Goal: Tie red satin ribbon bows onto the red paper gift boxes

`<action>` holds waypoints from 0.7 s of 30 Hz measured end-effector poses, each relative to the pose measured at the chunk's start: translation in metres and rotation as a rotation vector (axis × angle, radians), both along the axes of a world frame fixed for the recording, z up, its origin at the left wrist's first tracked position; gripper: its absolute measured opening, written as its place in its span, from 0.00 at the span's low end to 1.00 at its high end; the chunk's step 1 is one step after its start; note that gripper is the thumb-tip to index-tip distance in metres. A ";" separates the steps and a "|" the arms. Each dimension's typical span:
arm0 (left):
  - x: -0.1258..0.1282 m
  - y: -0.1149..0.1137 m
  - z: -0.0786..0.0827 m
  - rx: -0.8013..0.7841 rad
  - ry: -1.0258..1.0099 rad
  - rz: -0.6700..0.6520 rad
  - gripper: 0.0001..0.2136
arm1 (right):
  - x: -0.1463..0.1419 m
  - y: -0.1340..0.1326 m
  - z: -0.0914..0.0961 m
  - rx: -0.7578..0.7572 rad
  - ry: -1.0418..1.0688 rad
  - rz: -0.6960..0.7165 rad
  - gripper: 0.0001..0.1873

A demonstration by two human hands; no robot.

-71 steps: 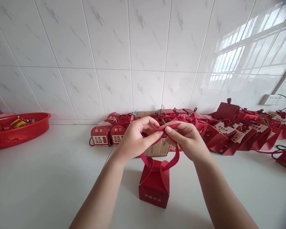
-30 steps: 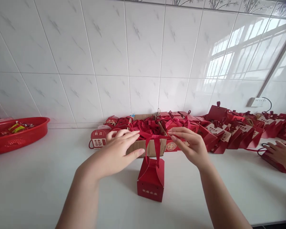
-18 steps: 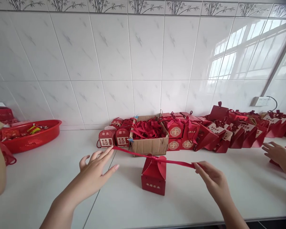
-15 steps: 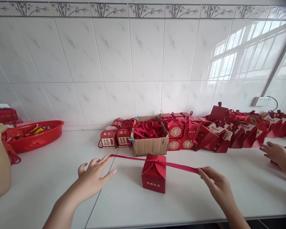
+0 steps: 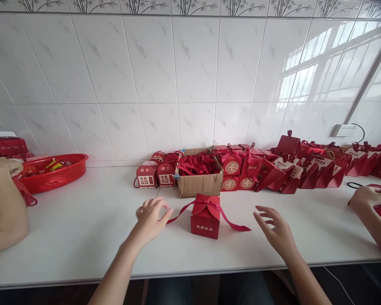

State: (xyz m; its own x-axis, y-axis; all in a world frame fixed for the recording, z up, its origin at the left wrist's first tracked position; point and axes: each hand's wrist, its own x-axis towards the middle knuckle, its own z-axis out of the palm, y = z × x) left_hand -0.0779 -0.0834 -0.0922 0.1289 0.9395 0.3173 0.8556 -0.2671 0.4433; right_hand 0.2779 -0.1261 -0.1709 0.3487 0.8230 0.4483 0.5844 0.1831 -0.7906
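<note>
Across the white countertop [image 5: 92,220], a person's arm [image 5: 6,207], cut off at left, partly hides a red tub [image 5: 57,180] of packets. A cardboard box [image 5: 200,185] holds tangled ribbons [image 5: 198,164]. Before it stands the red gift box [image 5: 205,222]. Left hand [image 5: 150,220] and right hand [image 5: 277,233] gape beside its tied ribbon [image 5: 233,224]; left-hand contact is unclear.

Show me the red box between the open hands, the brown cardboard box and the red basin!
Red box [image 5: 204,223]: head view, on its front face.
Brown cardboard box [image 5: 200,185]: head view, on its front wall.
Red basin [image 5: 57,181]: head view, on its outer wall.
</note>
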 end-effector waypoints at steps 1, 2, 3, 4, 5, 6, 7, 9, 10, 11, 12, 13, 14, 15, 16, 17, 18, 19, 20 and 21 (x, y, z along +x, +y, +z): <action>0.012 0.002 0.000 0.041 -0.106 -0.059 0.11 | -0.009 0.001 0.007 0.000 0.022 0.061 0.20; 0.025 0.006 -0.001 0.040 -0.227 -0.124 0.10 | -0.019 0.003 0.013 0.004 0.038 0.123 0.20; 0.037 0.009 -0.002 0.012 -0.357 -0.171 0.10 | -0.029 0.006 0.020 0.004 0.059 0.182 0.20; 0.049 0.013 -0.004 -0.042 -0.482 -0.208 0.10 | -0.040 0.009 0.025 0.002 0.099 0.235 0.21; 0.059 0.017 -0.007 -0.067 -0.531 -0.222 0.10 | -0.050 0.013 0.030 -0.012 0.165 0.278 0.21; 0.068 0.021 -0.010 -0.089 -0.566 -0.228 0.10 | -0.059 0.017 0.032 -0.029 0.188 0.301 0.22; 0.075 0.024 -0.013 -0.108 -0.596 -0.229 0.10 | -0.067 0.021 0.034 -0.044 0.203 0.320 0.22; 0.084 0.028 -0.020 -0.130 -0.637 -0.225 0.10 | -0.079 0.029 0.032 -0.082 0.240 0.363 0.24; 0.086 0.030 -0.023 -0.139 -0.657 -0.223 0.10 | -0.083 0.033 0.030 -0.101 0.264 0.381 0.25; 0.087 0.030 -0.025 -0.146 -0.674 -0.221 0.10 | -0.086 0.036 0.028 -0.120 0.292 0.397 0.26; 0.087 0.031 -0.027 -0.152 -0.688 -0.220 0.10 | -0.088 0.038 0.025 -0.138 0.323 0.410 0.26; 0.086 0.031 -0.029 -0.158 -0.700 -0.220 0.11 | -0.089 0.039 0.023 -0.154 0.356 0.422 0.27; 0.086 0.030 -0.031 -0.164 -0.709 -0.221 0.11 | -0.090 0.039 0.022 -0.169 0.387 0.434 0.27; 0.085 0.030 -0.032 -0.168 -0.716 -0.224 0.11 | -0.090 0.039 0.021 -0.184 0.417 0.449 0.27; 0.084 0.030 -0.033 -0.171 -0.722 -0.226 0.11 | -0.091 0.038 0.021 -0.200 0.443 0.464 0.27; 0.084 0.030 -0.034 -0.173 -0.728 -0.229 0.12 | -0.091 0.037 0.022 -0.215 0.465 0.477 0.27; 0.084 0.030 -0.034 -0.174 -0.733 -0.231 0.12 | -0.091 0.036 0.023 -0.231 0.482 0.486 0.27; 0.084 0.031 -0.035 -0.175 -0.737 -0.233 0.11 | -0.092 0.035 0.024 -0.245 0.495 0.489 0.27; 0.084 0.031 -0.035 -0.175 -0.741 -0.235 0.11 | -0.093 0.035 0.024 -0.258 0.504 0.485 0.27; 0.085 0.030 -0.035 -0.173 -0.744 -0.236 0.11 | -0.094 0.036 0.025 -0.268 0.510 0.476 0.27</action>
State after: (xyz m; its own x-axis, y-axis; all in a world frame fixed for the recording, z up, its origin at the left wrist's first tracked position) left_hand 0.0069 -0.0530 -0.1274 0.1419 0.9578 0.2501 0.2484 -0.2791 0.9276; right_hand 0.1841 -0.0906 -0.1460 0.0388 0.9953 0.0890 0.0388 0.0875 -0.9954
